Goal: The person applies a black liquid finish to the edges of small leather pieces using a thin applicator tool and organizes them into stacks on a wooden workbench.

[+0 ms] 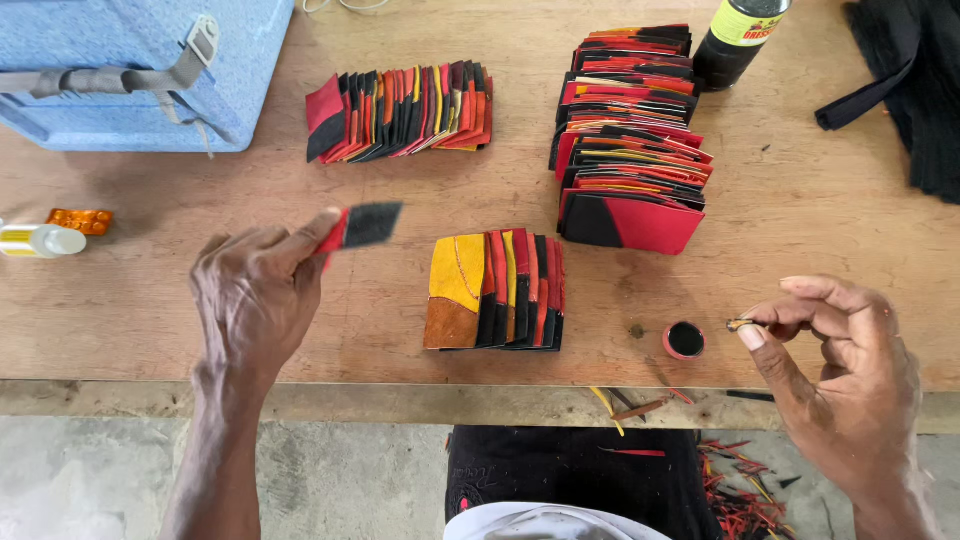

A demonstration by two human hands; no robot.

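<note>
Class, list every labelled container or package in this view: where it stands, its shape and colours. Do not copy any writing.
Dark bottle: top edge, right of centre; round, yellow-green label.
Small bottle: left edge, lying down; white, yellow label.
Blister pack: beside it; flat, orange.
Blue box: top left; strapped, no label visible.

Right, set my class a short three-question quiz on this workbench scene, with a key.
1. True or false: the left hand holds a red and black leather piece.
2. What lies nearest the right hand on the wooden table: A) small round red cap of black liquid, B) blue foam box, C) dark bottle with yellow label?
3. How many stacks of coloured leather pieces lie on the table?

Key: 1 true; 2 A; 3 three, one rear left, one rear right, one near.
</note>
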